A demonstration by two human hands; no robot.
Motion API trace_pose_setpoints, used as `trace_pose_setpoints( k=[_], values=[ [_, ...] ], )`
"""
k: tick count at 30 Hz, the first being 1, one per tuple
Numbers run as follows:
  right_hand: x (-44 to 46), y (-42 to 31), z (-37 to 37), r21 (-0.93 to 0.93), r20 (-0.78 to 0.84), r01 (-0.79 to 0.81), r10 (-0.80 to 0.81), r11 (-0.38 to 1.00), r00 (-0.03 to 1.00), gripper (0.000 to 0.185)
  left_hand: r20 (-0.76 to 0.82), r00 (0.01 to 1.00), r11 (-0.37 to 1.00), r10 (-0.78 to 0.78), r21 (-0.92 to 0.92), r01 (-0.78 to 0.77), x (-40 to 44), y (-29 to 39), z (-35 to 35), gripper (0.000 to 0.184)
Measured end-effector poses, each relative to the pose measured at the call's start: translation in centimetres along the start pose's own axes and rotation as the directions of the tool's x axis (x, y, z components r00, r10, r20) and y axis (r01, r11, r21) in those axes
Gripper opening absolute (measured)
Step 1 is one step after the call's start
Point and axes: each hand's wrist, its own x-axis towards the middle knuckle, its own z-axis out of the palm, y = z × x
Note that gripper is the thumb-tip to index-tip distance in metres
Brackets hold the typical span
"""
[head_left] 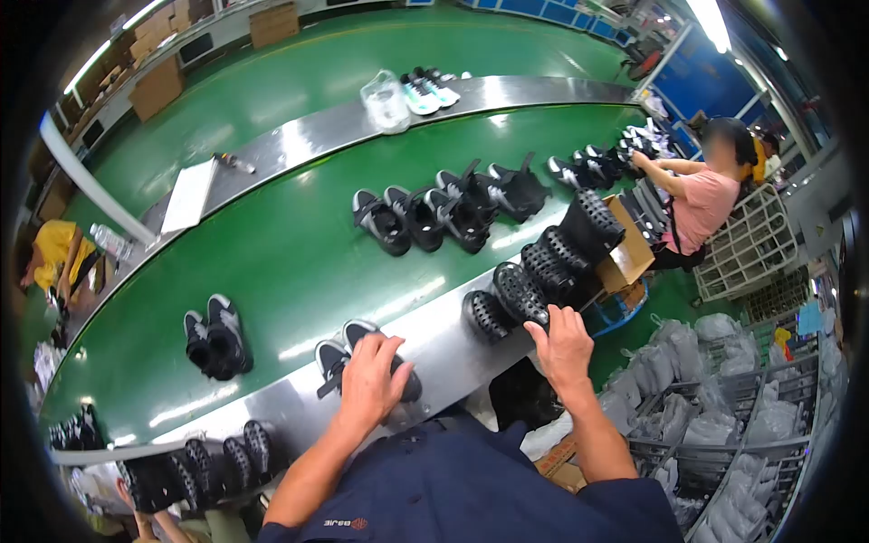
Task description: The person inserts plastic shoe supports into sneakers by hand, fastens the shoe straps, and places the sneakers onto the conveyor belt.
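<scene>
My left hand (369,380) is over a pair of black-and-grey shoes on the steel ledge, its thumb and index finger apart. It hides much of the right shoe (410,387); the left shoe (331,360) shows beside it with a loose strap. I cannot make out how firmly the hand touches them. My right hand (565,348) is open, thumb and fingers spread, at the near end of a black perforated shoe-shaped form (520,291). Similar forms stand around it, including a smaller one (487,317) to its left.
Black-and-grey shoes (416,217) stand in a row on the green belt (290,244), with another pair (217,335) at left. An open carton (625,244) sits at right, near a co-worker (711,185). Bagged items fill a rack (724,448). More perforated forms (237,460) stand lower left.
</scene>
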Motion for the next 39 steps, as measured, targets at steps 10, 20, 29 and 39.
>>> trace_pose_setpoints(
  k=[10, 20, 29, 39],
  values=[
    [-3.5, -10.9, 0.6, 0.442, 0.693, -0.008, -0.336, 0.897, 0.638, 0.04, 0.433, 0.779, 0.85, -0.454, 0.472, 0.233, 1.8, -5.5, 0.9, 0.047],
    [-7.0, -14.1, 13.9, 0.201, 0.394, 0.154, -0.224, 0.967, 0.892, 0.021, 0.229, 0.973, 0.993, -0.014, 0.119, -0.013, 2.2, -6.7, 8.1, 0.015],
    [-5.7, -11.1, 13.9, 0.57, 0.528, -0.246, -0.12, 0.784, 0.841, 0.048, 0.23, 0.794, 0.765, -0.563, -0.22, 0.606, -2.4, -3.7, 9.9, 0.102],
    [-4.2, -11.0, 17.6, 0.357, 0.54, -0.09, -0.127, 0.93, 0.832, 0.027, -0.032, 0.925, 0.925, -0.378, -0.057, 0.376, -5.6, -2.5, 8.9, 0.07]
  ],
)
